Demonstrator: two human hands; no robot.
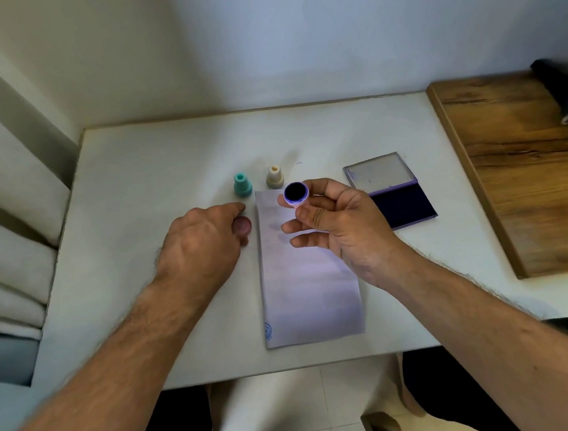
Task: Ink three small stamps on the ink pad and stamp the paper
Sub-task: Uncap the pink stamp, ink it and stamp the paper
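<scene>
My right hand (338,224) holds a small pink stamp (296,193) above the top of the paper (310,281), its dark inked face turned up toward me. My left hand (203,246) rests on the table left of the paper, fingertips closed around a small pink cap (243,225). A teal stamp (242,185) and a cream stamp (275,177) stand upright just beyond the paper's top edge. The ink pad (400,205) lies open to the right, its clear lid (380,172) folded back. A blue round print (268,330) marks the paper's lower left corner.
The white table (154,164) sits against a wall. A wooden board (526,173) lies along its right side with a dark object (567,94) at the far corner. Pale cushions (9,267) are at the left.
</scene>
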